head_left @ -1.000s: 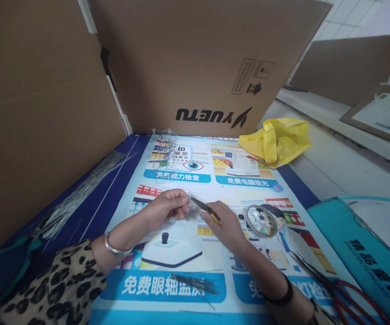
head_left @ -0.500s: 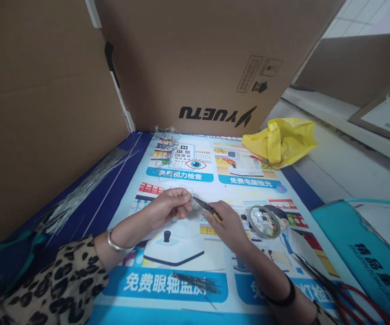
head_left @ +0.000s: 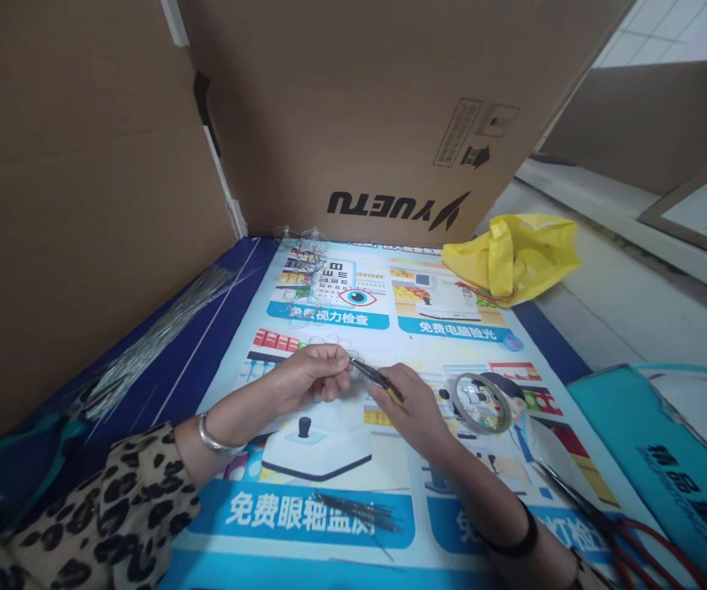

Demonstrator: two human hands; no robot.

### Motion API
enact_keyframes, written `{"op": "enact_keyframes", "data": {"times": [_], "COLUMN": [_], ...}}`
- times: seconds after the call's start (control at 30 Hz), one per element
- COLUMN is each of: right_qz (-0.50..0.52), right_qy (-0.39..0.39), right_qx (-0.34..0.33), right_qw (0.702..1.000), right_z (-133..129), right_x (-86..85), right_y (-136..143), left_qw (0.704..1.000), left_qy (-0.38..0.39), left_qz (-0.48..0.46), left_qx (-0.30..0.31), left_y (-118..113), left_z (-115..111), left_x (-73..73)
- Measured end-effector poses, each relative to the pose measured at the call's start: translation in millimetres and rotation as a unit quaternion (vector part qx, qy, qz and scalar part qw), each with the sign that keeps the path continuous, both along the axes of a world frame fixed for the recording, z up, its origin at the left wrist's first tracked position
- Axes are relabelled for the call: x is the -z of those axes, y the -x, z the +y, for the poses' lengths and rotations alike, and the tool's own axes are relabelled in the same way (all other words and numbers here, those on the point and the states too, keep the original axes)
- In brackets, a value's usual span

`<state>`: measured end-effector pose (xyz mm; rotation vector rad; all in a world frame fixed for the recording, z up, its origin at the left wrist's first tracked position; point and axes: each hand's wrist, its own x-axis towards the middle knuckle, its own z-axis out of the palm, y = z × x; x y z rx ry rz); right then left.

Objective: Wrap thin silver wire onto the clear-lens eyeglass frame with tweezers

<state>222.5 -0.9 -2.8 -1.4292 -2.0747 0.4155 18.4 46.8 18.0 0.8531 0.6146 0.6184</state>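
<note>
Seemingly midway, the left hand [head_left: 317, 377] pinches thin silvery wire [head_left: 350, 358] at the tips of yellow-handled metal pliers [head_left: 376, 378] gripped by the right hand [head_left: 413, 407], tangled wire loops [head_left: 305, 252] lying beyond, a straight silvery wire bundle [head_left: 160, 338] apparently unworked.

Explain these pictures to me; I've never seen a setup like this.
There is no machine here, just a person's two bare hands. One camera, worn on the head, takes every picture, looking forward and down. The right hand holds pliers, their tips at the fingertips of the left hand, which pinches something too small to make out. Beneath lies a printed poster, with scissors and short dark wires on it. Longer wires lie to the left, and cardboard stands behind.
</note>
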Motion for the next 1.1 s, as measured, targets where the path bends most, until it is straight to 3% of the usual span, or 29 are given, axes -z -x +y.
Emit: {"op": "enact_keyframes", "data": {"times": [0.3,0.4,0.47,0.63,0.83,0.9,1.1], "right_qz": [0.006,0.010,-0.001,-0.079,-0.106,-0.108,-0.118], "right_qy": [-0.008,-0.024,-0.032,-0.056,-0.082,-0.078,-0.058], "right_qx": [-0.005,0.012,0.030,0.047,0.077,0.085,0.085], "right_qw": [1.000,1.000,0.999,0.994,0.988,0.987,0.988], "right_z": [0,0,0,2,4,4,5], "right_x": [5.6,6.7,6.7,9.6,10.6,9.4,6.7], "right_y": [0,1,2,2,0,0,1], "left_qw": [1.000,0.998,0.983,0.897,0.746,0.719,0.679], "left_qy": [0.011,-0.052,-0.142,-0.288,-0.460,-0.501,-0.582], "left_qz": [-0.002,0.044,0.102,0.266,0.426,0.427,0.411], "left_qx": [0.011,0.002,-0.050,-0.203,-0.224,-0.222,-0.178], "left_y": [-2,1,6,22,34,35,33], "left_z": [-3,0,6,22,26,26,28], "left_x": [-0.8,-6.5,-10.3,-6.8,10.5,13.5,18.5]}}
